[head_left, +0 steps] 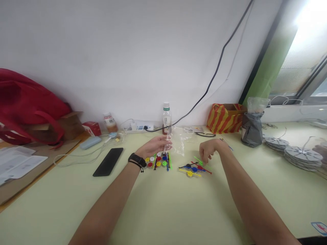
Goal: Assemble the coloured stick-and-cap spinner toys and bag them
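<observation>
The left hand [154,145] is gripping a clear plastic bag [179,145] at its edge between bent fingers, above a group of colourful discs and arrows [158,163] that are lying on the table [163,207]. The right hand [208,149] is reaching down with curled fingers to a green spinner [199,162] at the back of a loose pile that is holding a yellow spinner [189,174] at its front, though I cannot tell whether those fingertips are closing on the green one or only touching it.
</observation>
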`<state>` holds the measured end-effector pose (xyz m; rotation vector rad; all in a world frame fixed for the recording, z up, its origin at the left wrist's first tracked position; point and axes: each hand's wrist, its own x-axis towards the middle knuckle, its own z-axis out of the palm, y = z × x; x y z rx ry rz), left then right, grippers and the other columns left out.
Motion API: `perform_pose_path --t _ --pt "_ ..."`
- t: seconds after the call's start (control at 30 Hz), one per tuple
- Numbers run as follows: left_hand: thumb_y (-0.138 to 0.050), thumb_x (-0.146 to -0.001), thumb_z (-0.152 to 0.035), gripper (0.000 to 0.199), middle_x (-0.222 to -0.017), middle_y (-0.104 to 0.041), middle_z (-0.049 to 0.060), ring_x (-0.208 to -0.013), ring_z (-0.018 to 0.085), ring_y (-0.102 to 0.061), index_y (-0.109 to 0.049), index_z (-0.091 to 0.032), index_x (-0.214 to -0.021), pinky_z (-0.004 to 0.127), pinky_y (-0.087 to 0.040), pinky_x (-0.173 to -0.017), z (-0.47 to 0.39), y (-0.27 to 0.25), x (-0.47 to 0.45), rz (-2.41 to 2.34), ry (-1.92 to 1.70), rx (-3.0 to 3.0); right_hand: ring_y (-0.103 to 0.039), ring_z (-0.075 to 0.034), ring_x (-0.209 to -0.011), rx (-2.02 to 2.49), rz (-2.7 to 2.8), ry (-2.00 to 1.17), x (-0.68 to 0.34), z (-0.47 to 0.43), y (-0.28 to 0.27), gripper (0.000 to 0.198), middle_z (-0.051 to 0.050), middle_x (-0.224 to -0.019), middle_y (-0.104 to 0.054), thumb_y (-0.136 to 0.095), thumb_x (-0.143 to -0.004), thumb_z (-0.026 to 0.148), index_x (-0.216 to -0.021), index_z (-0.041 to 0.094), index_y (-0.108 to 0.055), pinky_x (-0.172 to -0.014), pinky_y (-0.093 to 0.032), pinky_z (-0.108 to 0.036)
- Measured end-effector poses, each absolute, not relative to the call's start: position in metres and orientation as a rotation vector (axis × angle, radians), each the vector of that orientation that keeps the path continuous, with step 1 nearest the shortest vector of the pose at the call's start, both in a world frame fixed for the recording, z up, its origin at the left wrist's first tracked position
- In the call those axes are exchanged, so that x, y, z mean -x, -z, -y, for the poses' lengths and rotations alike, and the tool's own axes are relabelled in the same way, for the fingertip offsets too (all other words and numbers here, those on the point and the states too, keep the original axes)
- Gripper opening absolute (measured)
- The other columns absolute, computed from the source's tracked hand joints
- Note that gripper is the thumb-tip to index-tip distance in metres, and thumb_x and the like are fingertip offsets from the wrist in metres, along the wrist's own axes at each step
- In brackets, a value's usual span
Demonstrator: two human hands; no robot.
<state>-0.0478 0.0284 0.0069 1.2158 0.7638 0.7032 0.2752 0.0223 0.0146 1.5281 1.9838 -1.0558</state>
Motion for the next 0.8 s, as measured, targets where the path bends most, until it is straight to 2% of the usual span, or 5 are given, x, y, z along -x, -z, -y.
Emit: perform_pose_path --t 0.17,0.43,0.53,0.63,0.8 --pt "-0.088 -0.075 -0.033 0.037 -0.109 -0.074 0.012 -0.104 0.022 -0.070 -0.076 -0.014 -0.104 0.040 -0.049 -0.107 -0.027 -0.009 0.047 -0.726 -0.618 -1.355 -0.065 -0.020 -0.079 -1.579 -1.997 1.028 -0.274 -0.023 -0.013 0.029 -0.004 -0.074 -0.071 -0.081 -0.052 0.031 -0.076 0.016 -0.078 -0.066 -0.045 -0.026" --pt "-0.086 -0.076 -0.038 0.048 -0.112 -0.073 0.014 -0.096 0.024 -0.074 -0.072 -0.015 -0.117 0.038 -0.056 -0.095 -0.025 -0.018 0.052 -0.781 -0.540 -1.419 -0.068 -0.020 -0.081 -1.864 -2.136 0.940 -0.291 -0.018 -0.030 0.017 -0.009 -0.091 -0.074 -0.064 -0.073 0.020 -0.090 0.018 -0.065 -0.064 -0.045 -0.026" --pt "-0.085 -0.078 -0.037 0.049 -0.114 -0.072 0.014 -0.094 0.024 -0.075 -0.070 -0.015 -0.119 0.036 -0.059 -0.089 -0.022 -0.022 0.054 -0.761 -0.542 -1.452 -0.066 -0.020 -0.080 -2.055 -2.404 0.970 -0.293 -0.008 -0.048 0.018 -0.009 -0.093 -0.073 -0.057 -0.084 0.025 -0.101 0.020 -0.060 -0.064 -0.046 -0.027" --pt "-0.084 -0.078 -0.039 0.049 -0.113 -0.073 0.015 -0.094 0.024 -0.076 -0.070 -0.016 -0.119 0.035 -0.060 -0.087 -0.019 -0.028 0.055 -0.774 -0.554 -1.518 -0.061 -0.021 -0.080 -2.199 -2.857 0.703 -0.286 0.004 -0.069 0.019 -0.008 -0.087 -0.069 -0.053 -0.090 0.035 -0.093 0.019 -0.064 -0.067 -0.045 -0.028" --pt "-0.081 -0.081 -0.042 0.049 -0.106 -0.073 0.014 -0.090 0.025 -0.075 -0.069 -0.016 -0.121 0.037 -0.059 -0.082 -0.012 -0.040 0.052 -0.813 -0.595 -1.698 -0.046 -0.014 -0.058 -2.322 -3.299 0.572 -0.264 0.023 -0.094 0.030 -0.003 -0.079 -0.061 -0.052 -0.094 0.042 -0.108 0.021 -0.068 -0.055 -0.036 -0.028"
